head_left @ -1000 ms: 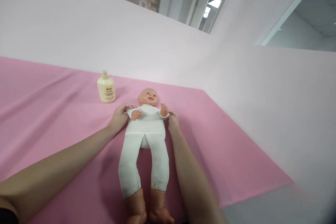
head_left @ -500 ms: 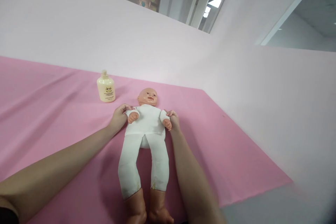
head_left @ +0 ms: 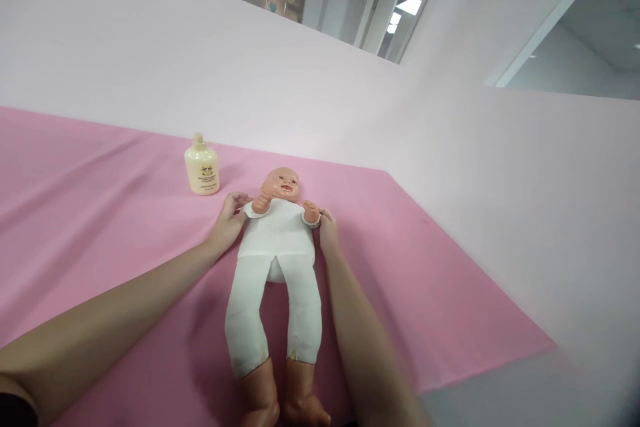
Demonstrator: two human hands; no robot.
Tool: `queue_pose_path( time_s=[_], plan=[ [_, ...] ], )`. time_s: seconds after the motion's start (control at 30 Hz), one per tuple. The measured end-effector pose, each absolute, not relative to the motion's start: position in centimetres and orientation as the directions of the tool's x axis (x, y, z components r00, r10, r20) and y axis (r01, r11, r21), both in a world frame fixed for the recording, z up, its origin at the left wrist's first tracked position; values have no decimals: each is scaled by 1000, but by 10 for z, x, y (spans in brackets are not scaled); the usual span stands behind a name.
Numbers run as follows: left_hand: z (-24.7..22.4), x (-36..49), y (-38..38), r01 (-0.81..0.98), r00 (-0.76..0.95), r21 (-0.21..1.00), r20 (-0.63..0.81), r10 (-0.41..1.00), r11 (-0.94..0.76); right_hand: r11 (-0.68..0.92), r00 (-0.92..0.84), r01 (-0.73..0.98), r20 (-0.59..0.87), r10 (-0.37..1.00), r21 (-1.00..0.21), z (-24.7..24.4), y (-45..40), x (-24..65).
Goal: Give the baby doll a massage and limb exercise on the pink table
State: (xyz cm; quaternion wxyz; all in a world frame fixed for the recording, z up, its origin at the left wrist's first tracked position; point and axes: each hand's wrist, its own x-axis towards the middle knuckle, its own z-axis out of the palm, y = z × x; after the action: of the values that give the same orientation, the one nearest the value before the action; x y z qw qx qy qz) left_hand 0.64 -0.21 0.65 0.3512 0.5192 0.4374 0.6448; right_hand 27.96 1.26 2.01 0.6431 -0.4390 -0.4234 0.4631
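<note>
A baby doll [head_left: 277,230] with a white cloth body lies on its back, head away from me, its bare feet near the bottom edge. My left hand [head_left: 231,213] is closed on the doll's arm at the left, fingertips partly behind the white sleeve. My right hand [head_left: 327,230] grips the doll's other arm at the right, its fingers partly hidden by the sleeve. Both doll hands point up beside its chin.
A cream-coloured bottle [head_left: 202,170] with a dark label stands on the pink sheet [head_left: 430,287], left of the doll's head. Behind the sheet rises a white wall [head_left: 300,93] with windows above.
Both doll arms have swung up toward its head, with its hands now higher, near the chin. My hands have shifted slightly; the doll's body and the bottle have stayed put.
</note>
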Motion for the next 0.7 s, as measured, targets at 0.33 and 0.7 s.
queue_pose_path(
  time_s=[0.33, 0.7],
  plan=[
    [18, 10, -7, 71, -279, 962, 273, 921, -264, 152, 219, -106, 126, 968, -983, 33, -1, 280],
    [22, 8, -12, 80, -271, 956, 293, 917, -282, 174, 239, -1, 169, 956, -985, 33, -7, 280]
  ],
)
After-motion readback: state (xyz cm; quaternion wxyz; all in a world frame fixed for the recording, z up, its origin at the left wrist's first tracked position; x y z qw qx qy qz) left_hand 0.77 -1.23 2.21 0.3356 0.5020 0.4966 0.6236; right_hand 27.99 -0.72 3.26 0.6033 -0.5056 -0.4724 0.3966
